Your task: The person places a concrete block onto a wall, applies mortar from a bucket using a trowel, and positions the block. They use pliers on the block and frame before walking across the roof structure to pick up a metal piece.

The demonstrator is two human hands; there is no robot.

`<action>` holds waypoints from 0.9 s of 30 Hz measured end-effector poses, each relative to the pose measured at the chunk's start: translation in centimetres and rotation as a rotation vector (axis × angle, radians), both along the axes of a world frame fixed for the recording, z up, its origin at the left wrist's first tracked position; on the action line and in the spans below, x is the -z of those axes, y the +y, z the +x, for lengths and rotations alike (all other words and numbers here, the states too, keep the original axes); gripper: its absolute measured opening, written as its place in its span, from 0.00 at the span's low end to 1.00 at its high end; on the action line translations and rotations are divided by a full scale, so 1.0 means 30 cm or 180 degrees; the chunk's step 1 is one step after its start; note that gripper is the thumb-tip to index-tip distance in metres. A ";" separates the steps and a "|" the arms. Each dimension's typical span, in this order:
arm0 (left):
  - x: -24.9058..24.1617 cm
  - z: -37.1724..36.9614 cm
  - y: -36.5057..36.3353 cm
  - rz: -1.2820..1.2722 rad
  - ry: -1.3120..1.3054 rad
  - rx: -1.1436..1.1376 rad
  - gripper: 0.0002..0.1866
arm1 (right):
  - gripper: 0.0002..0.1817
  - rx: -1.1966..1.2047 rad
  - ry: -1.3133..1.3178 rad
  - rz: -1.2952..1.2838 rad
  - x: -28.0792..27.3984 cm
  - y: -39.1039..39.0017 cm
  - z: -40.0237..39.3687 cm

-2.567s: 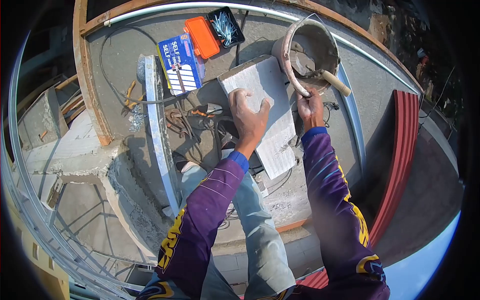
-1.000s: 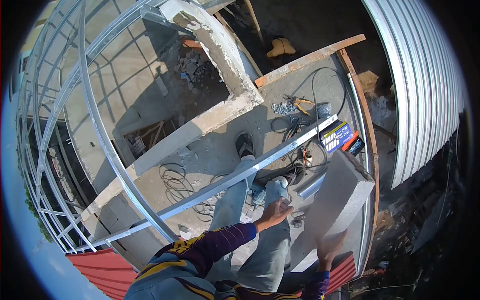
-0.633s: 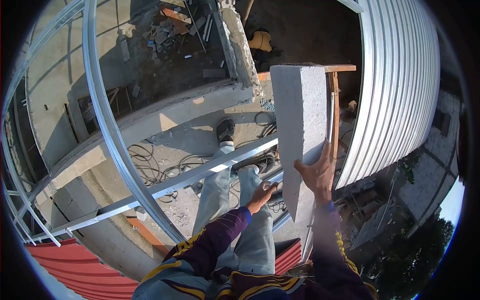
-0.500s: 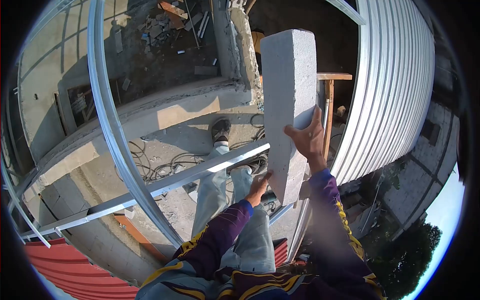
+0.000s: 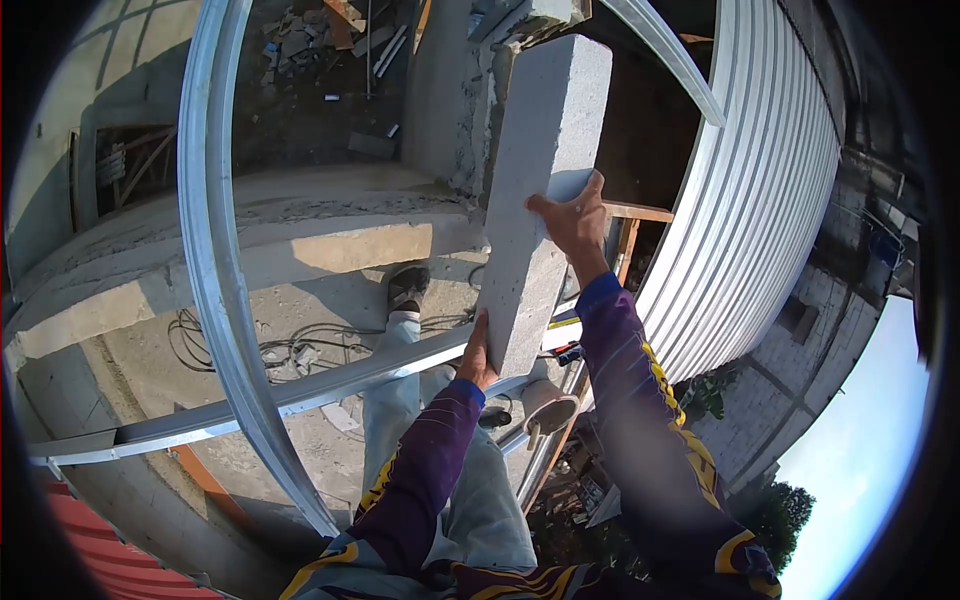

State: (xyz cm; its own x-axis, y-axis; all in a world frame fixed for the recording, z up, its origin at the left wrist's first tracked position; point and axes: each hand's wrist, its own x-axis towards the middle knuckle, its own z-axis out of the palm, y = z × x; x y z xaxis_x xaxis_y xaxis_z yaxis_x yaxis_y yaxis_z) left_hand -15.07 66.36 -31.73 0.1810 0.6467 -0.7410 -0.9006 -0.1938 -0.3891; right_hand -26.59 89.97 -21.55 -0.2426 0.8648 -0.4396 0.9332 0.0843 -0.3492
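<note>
A long, pale grey lightweight concrete block (image 5: 535, 180) is held up in front of me, tilted with its far end away from my body. My right hand (image 5: 577, 222) grips its right side near the middle, thumb across the upper face. At the near lower corner, my left hand (image 5: 478, 358) is pressed against the block, its fingers partly hidden underneath. Beneath the block runs a metal channel beam (image 5: 330, 385). Below my hands is a bucket (image 5: 548, 408) with a handle sticking out of it.
An upright-looking metal beam (image 5: 215, 200) crosses on the left. Corrugated metal sheeting (image 5: 740, 210) curves along the right. A rough concrete wall ledge (image 5: 330, 245) lies ahead, with black cables (image 5: 300, 345) on the floor below. Red roofing (image 5: 100, 550) shows at lower left.
The block and both hands have shifted left and slightly up in the view, with the block leaning more. My view has turned, and the bucket has come into sight.
</note>
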 end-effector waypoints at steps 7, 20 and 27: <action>0.057 0.003 0.057 -0.0016 0.0037 -0.0029 0.37 | 0.44 -0.0168 -0.0057 -0.0077 0.063 0.056 -0.060; 0.104 -0.027 0.112 -0.0169 -0.0027 -0.0096 0.38 | 0.47 -0.0181 -0.0329 -0.0229 0.124 0.117 -0.127; 0.103 -0.033 0.113 -0.0206 0.0012 -0.0045 0.36 | 0.46 -0.0210 -0.0336 -0.0209 0.128 0.117 -0.132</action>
State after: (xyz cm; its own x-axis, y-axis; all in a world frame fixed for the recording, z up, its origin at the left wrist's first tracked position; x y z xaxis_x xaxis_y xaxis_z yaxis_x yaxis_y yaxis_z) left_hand -16.08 69.74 -34.82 0.1692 0.5999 -0.7820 -0.8990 -0.2312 -0.3719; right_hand -30.56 93.47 -25.39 -0.2473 0.8170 -0.5209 0.9583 0.1267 -0.2563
